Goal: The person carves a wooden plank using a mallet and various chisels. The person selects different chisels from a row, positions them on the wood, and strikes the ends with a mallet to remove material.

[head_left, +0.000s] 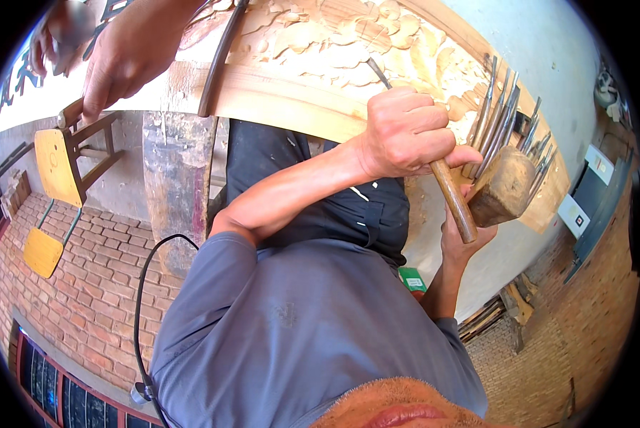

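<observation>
My left hand [409, 132] is wrapped round a carving chisel with a wooden handle [454, 203]. Its narrow metal blade [378, 73] points up over a pale wooden panel [291, 89] carved in relief. Lower and to the right, my right hand [466, 227] is closed on a wooden mallet [504, 187], partly hidden by the chisel handle. The mallet's blocky head is close beside the chisel's handle end; whether they touch I cannot tell. Beyond the mallet, several carving chisels [502, 118] lie bunched on the panel's right end.
Another person's hand [131, 60] reaches in at upper left, above a yellow-seated wooden chair [59, 167]. A long dark tool [222, 60] lies across the panel's near edge. A worn upright board [177, 178] stands below. Wood pieces [498, 314] are stacked on the brick floor at right.
</observation>
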{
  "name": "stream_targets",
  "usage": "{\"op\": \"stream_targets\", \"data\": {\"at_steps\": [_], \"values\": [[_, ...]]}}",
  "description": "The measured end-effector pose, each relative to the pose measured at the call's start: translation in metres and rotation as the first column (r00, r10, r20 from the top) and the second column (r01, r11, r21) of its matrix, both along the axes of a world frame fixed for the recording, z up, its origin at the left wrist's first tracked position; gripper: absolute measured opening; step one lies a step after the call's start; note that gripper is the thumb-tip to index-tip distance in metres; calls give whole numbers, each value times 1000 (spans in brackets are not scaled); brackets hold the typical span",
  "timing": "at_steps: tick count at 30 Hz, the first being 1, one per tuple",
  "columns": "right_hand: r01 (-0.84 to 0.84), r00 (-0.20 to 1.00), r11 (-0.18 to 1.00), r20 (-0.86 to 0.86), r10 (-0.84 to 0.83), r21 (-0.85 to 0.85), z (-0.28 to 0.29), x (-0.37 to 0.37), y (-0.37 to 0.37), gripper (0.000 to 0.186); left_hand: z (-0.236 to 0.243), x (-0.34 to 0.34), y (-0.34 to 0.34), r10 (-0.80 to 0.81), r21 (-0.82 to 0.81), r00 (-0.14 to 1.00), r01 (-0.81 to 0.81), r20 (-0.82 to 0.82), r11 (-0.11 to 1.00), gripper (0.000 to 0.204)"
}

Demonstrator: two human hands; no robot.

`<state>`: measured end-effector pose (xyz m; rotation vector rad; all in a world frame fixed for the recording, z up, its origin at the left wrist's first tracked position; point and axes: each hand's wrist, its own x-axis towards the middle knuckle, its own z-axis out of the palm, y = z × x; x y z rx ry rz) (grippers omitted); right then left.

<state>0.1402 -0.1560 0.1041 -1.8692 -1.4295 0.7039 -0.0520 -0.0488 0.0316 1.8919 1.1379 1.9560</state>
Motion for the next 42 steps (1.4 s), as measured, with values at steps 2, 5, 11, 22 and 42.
{"op": "stream_targets", "data": {"at_steps": [2,5,11,22,42], "values": [[37,997,999,-71,-39,-36,-2,4,-1,14,1,1,1,7,-1,1000,-7,-3,1000,60],[-46,999,999,30,45,15,-6,12,-1,14,2,5,3,37,-16,999,-37,15,999,60],[76,997,993,5,-76,96,15,5,17,22,16,14,27,185,-107,979,-176,82,979,58],[-268,953,936,208,221,230,117,25,95,16,24,23,56,290,-281,949,-247,120,927,46],[14,989,999,144,-19,35,64,25,57,15,10,24,43,212,-203,974,-192,81,960,53]]}}
